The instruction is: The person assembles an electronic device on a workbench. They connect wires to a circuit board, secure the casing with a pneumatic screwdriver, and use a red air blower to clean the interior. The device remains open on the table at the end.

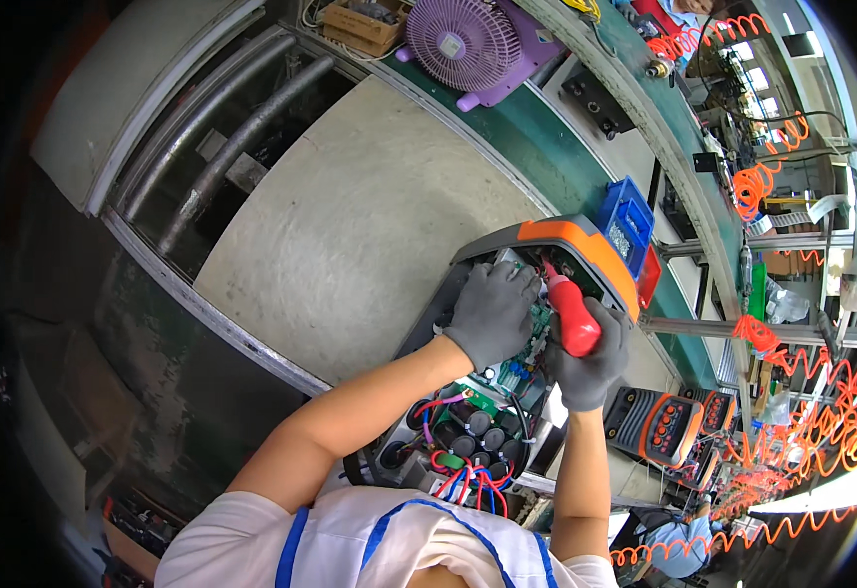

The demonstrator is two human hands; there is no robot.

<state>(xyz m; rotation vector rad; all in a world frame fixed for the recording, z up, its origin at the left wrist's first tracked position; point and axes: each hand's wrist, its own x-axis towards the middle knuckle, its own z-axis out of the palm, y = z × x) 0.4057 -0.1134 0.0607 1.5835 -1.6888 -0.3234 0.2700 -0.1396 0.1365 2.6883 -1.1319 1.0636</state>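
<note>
An opened machine housing with an orange and dark grey front lies in front of me, its green circuit boards and wiring showing. My left hand, in a grey glove, rests over the boards with its fingers slightly apart and bent; nothing shows in it. In the same kind of glove, my right hand is closed around a red bottle-shaped tool. Its narrow tip points down inside the housing, near the front panel. Dark round capacitors and red and blue wires fill the end closest to my body.
A blue parts bin with small metal pieces stands beyond the housing, beside a red bin. A purple fan sits at the far edge. Similar orange-and-grey machines stand right. Orange coiled hoses hang there; people are in the background.
</note>
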